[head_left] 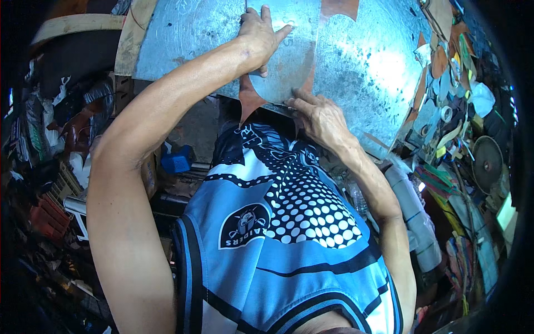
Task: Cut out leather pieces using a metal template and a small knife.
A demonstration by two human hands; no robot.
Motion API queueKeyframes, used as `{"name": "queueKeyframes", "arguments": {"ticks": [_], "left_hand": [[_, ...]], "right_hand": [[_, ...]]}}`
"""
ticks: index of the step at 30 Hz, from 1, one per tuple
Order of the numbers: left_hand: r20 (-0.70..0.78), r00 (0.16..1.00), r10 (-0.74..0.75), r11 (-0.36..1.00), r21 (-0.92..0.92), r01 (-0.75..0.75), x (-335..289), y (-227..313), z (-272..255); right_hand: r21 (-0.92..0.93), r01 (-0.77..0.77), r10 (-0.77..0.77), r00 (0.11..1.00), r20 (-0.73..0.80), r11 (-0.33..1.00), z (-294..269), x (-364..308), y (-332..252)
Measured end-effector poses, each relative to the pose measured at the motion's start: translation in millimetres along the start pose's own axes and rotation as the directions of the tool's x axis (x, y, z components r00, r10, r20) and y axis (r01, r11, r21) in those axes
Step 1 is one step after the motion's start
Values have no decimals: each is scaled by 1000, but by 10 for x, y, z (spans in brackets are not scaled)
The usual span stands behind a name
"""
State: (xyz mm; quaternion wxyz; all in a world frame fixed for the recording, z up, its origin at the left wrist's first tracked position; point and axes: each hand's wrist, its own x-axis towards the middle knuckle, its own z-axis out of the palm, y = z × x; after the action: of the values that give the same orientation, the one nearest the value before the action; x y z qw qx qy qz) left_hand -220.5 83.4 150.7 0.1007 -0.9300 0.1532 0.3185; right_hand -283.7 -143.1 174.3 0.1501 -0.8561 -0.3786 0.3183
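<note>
In the head view, a thin gray sheet [286, 69] lies on brown leather [250, 100] at the near edge of a shiny metal desk [370, 55]. The sheet is longer than it is wide. Its long way runs from the top of the view down to the person, and its round end points at the person. 1 sharp tip of the leather pokes past the desk's edge, the same way.

The left hand [258, 36] is spread out, its grip loose, pushing flat on the sheet. The right hand [320, 114] has bent fingers, with its tips at the round end. I cannot tell if its grip has anything in it.

Dark writing runs along the sheet, too faint to read for sure. The blue shirt [300, 261] has 1 dark badge [245, 225] with big, clear, light letters.
</note>
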Motion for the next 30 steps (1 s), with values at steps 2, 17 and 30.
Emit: {"name": "queueKeyframes", "arguments": {"ticks": [2,17,30], "left_hand": [[41,999,15,999,-51,-13,-19,-14,-80],[-108,987,-119,993,-5,119,103,138,210],[-139,987,-85,996,-43,80,67,99,191]], "right_hand": [[-26,44,-45,997,-59,999,53,3,94],[-122,229,-213,968,134,966,-262,199,448],[-307,399,-320,906,276,864,-760,600,715]]}}
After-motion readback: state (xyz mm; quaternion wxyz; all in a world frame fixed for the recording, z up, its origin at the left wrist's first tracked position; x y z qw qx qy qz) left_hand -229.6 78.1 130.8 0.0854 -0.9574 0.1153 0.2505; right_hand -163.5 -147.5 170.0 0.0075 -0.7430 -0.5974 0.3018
